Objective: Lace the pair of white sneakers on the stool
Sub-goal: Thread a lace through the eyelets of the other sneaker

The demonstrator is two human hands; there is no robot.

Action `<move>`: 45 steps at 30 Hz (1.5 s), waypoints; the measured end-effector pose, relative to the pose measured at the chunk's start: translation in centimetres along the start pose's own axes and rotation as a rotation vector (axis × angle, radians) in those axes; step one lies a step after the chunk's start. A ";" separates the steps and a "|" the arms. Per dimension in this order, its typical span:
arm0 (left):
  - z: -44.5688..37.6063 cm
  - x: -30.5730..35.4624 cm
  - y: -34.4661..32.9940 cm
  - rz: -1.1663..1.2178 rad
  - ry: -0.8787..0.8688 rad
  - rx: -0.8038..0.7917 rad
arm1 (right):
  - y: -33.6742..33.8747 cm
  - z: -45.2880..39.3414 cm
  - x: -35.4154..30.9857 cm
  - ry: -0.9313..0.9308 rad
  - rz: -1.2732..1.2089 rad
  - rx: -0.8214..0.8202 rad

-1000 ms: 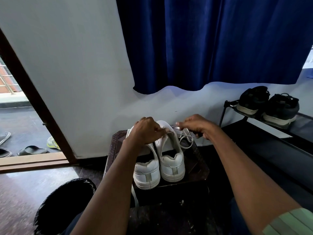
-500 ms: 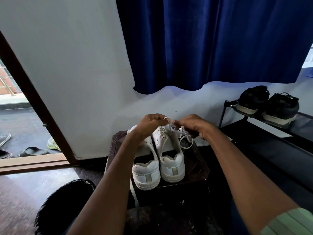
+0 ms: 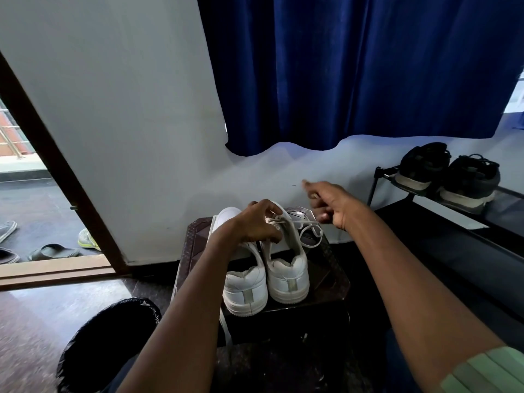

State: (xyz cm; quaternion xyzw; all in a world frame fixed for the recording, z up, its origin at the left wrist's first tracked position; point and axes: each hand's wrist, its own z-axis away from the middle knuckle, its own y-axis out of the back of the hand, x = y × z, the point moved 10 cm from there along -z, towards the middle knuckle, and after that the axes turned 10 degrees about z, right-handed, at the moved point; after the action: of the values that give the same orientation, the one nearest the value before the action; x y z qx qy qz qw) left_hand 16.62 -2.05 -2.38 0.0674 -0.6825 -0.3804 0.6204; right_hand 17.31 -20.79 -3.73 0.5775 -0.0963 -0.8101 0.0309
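Observation:
Two white sneakers stand side by side, heels toward me, on a dark stool (image 3: 329, 279). My left hand (image 3: 253, 224) curls over the laced front of the right sneaker (image 3: 287, 276) and grips it there; it hides most of the eyelets. The left sneaker (image 3: 245, 292) stands untouched beside it. A white shoelace (image 3: 310, 235) loops off the right sneaker's far side. My right hand (image 3: 330, 204) is raised to the right of the shoe and blurred. Its index finger sticks out, and its lower fingers curl where the lace end runs. Another lace (image 3: 225, 329) hangs down the stool's front.
A black bin (image 3: 107, 336) stands at the lower left, near the stool. A black shoe rack (image 3: 453, 217) at the right carries two dark shoes (image 3: 448, 177). The wall and a blue curtain (image 3: 354, 66) are just behind the stool. Sandals (image 3: 54, 251) lie by the open doorway at the left.
My right hand has pulled away up and to the right, drawing the lace out. My left hand has dropped down onto the right sneaker's front.

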 end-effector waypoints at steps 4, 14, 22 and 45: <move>0.3 -0.2 0.3 0.080 0.033 0.042 | -1.1 0.5 0.8 -0.002 0.575 -0.007; 0.7 0.1 0.2 0.277 0.129 0.002 | -4.7 0.2 -1.3 0.396 0.991 -0.049; 0.3 1.6 3.6 0.249 -0.122 0.343 | -2.7 1.5 -3.5 0.291 -0.025 -0.102; 0.7 2.2 4.1 0.881 -0.158 0.347 | -3.9 2.6 -4.9 0.450 0.193 -0.059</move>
State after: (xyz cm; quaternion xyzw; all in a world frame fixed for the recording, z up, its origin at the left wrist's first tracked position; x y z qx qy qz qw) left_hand 17.04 -0.11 1.93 -0.1551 -0.7446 0.0343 0.6483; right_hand 16.69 -15.89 0.92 0.7303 -0.1182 -0.6568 0.1457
